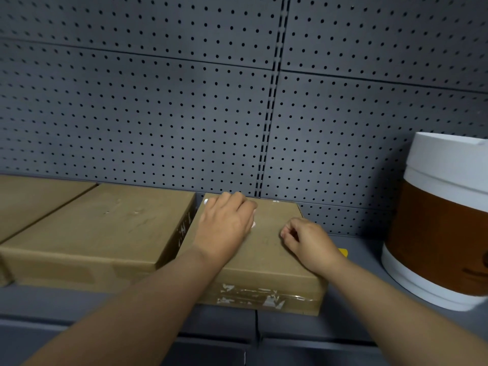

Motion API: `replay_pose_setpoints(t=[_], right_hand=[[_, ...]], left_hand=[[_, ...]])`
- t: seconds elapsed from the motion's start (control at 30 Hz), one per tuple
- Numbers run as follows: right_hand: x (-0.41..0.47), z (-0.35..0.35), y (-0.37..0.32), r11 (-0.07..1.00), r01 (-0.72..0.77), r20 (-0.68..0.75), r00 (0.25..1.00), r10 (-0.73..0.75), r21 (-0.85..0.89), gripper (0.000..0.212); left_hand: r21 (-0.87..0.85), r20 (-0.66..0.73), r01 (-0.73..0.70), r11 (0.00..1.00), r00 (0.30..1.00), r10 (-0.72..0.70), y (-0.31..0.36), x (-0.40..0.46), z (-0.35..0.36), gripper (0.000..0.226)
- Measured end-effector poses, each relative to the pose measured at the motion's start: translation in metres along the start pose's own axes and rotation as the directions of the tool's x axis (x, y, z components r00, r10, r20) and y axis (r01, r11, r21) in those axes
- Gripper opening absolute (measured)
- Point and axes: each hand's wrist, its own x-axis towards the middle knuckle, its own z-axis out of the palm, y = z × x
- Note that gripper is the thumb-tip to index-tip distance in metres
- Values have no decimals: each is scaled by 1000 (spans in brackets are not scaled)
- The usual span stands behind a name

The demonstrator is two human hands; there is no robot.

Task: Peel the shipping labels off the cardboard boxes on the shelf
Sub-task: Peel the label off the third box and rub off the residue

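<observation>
A flat cardboard box (pixel 266 262) lies on the shelf, and its front side carries clear tape with torn white label remnants (pixel 269 299). My left hand (pixel 224 228) rests palm down on the box top, fingers curled at its far edge. Small white scraps (pixel 253 224) peek out beside that hand. My right hand (pixel 306 244) sits on the right part of the top, its fingertips pinched together against the cardboard; nothing shows between them. A larger cardboard box (pixel 105 228) lies just to the left, its top bare of any label.
A third box (pixel 31 199) is at the far left. A white and brown tub (pixel 438 223) stands at the right on the grey shelf (pixel 356 294). A yellow tag (pixel 343 252) shows behind my right wrist. Grey pegboard (pixel 184 114) backs the shelf.
</observation>
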Motion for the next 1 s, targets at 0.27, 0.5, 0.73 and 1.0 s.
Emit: replay_pose_setpoints(t=[0.27,0.5,0.73,1.0], right_hand=[[3,-4,-1,998,-34,65,997,31,46,14],[11,-20,-27,829,-222,126,975,183,514,20],[19,-26,-53,642,-205,166,979,121,739,24],[23,-30,-49,527,-283,253,959,131,801,24]], left_hand=[[40,8,62,997,998,-63,-15,3,-5,33],[-36,-26,-10,999,1000,9,-7,8,-6,35],[-171,-60,-80,982,996,71,-2,13,-4,34],[-357,-92,-116,927,992,89,-7,21,-5,30]])
